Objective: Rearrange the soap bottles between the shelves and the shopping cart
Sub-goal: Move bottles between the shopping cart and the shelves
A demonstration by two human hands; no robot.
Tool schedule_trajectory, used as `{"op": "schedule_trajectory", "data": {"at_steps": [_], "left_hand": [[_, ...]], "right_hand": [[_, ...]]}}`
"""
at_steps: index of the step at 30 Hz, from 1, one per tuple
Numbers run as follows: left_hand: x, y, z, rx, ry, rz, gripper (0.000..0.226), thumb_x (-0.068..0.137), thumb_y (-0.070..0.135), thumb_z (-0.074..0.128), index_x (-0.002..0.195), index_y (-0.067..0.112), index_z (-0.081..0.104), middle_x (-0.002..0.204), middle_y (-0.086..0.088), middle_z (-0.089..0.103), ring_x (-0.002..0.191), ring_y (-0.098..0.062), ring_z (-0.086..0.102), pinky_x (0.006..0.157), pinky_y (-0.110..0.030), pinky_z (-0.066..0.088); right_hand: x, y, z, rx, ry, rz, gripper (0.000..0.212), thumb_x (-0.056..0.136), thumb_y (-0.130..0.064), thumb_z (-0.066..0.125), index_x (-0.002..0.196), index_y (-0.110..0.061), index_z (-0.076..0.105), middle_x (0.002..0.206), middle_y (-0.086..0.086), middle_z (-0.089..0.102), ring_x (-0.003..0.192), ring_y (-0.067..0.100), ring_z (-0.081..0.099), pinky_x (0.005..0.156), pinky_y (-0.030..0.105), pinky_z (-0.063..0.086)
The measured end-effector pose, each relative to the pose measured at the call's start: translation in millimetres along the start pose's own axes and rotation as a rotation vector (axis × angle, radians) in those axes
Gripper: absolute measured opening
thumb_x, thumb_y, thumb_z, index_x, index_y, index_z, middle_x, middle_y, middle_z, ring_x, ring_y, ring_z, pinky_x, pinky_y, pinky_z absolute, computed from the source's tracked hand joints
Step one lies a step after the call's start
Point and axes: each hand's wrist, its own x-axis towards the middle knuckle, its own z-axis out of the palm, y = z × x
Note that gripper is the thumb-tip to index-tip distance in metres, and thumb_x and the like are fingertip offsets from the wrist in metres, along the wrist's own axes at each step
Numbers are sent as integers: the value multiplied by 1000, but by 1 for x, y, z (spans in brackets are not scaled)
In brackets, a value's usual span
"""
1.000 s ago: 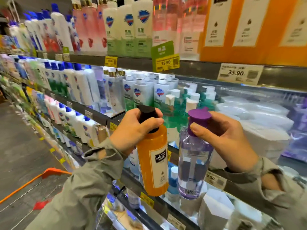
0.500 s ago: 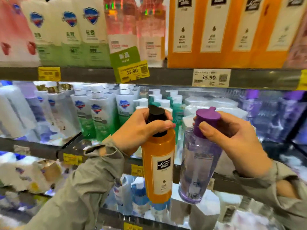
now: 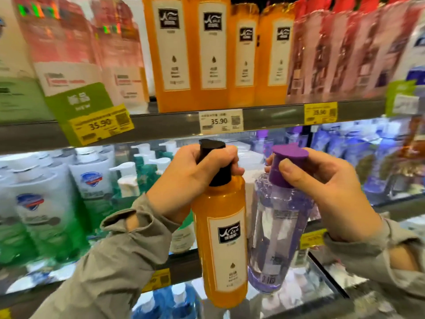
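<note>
Orange plastic under a black cap (image 3: 211, 147): the orange soap bottle (image 3: 220, 240), hanging upright from the left grip (image 3: 190, 180), with fingers and thumb wrapped fully round that cap. Just right of the left grip, pinched at the purple cap (image 3: 288, 155) between thumb and curled fingers of the right grip (image 3: 333, 194): a clear purple soap bottle (image 3: 276, 238), tilted a little, base leaning toward the orange one. Side by side, bases close or touching; cannot tell which. Both grips closed on a load, neither free.

Straight above the left grip, on the upper shelf (image 3: 165, 126): a row of matching orange bottles (image 3: 193, 56) over a 35.90 price tag (image 3: 220, 121). Above and just beyond the right grip, on the middle shelf: blurred purple-capped bottles (image 3: 262, 136).

No shopping cart in view, so no telling what remains in it.

Judged as mid-task: two bottles held in the air before the shelves, neither set down yet. Likely left to do: raise the orange one to its row, slide the purple one in among its like, then go back for more. Impossible to say from here how many already shelved.
</note>
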Motion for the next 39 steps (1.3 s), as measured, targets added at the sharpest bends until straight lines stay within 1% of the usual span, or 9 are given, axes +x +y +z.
{"op": "schedule_trajectory", "data": {"at_steps": [7,12,15,18,25,30,32,35,39], "left_hand": [[42,15,34,22,-25,61,25,77,37,55,62,21,67,62,3,64,78,-17,68,73,-25,54],[75,21,52,26,1,83,26,77,40,57,61,24,70,65,3,64,84,-24,68,79,-31,54],[92,26,61,38,27,72,24,74,43,62,61,25,71,65,3,65,86,-23,70,80,-30,56],[108,32,67,35,65,61,22,72,38,59,59,24,70,65,2,65,83,-21,70,74,-28,57],[151,63,68,83,101,37,17,49,34,67,52,17,69,55,1,61,65,-17,66,72,-29,55],[169,96,79,-73,112,38,14,60,18,68,68,11,57,54,1,55,76,-18,55,61,-24,58],[180,110,79,-107,126,42,9,63,21,59,63,12,57,55,2,53,70,-13,54,69,-25,56],[198,132,72,-89,138,39,30,80,23,53,53,12,62,57,3,54,57,-8,54,71,-25,54],[217,157,67,-82,221,88,17,86,22,53,76,9,57,62,3,57,61,-8,55,70,-28,57]], "right_hand": [[18,-13,-39,6,-15,-30,42,64,-54,73,97,-30,74,91,-7,74,86,6,69,73,15,52],[45,-14,-74,27,-34,-38,22,71,-18,73,87,-32,77,85,-9,74,82,4,67,71,15,51],[64,-13,-90,48,-41,-50,16,74,-19,71,89,-21,75,85,-5,75,80,8,68,70,16,51],[85,-12,-101,74,-75,-78,21,73,-19,67,91,-26,76,83,-6,75,78,8,69,68,17,52],[144,-23,-118,171,-186,-106,25,61,-14,82,85,-14,76,80,3,74,73,13,70,63,20,53],[185,-39,-113,223,-222,-139,19,71,-24,66,78,-9,76,76,6,72,71,17,68,70,31,56],[201,-48,-112,222,-250,-145,21,72,-26,66,76,-7,75,73,7,71,68,18,66,68,32,55],[225,-59,-114,203,-240,-144,32,71,-32,69,76,-1,73,72,11,67,66,20,63,68,32,52],[250,-75,-116,232,-217,-91,47,73,-34,74,90,10,66,81,18,63,68,25,62,69,36,54]]}}
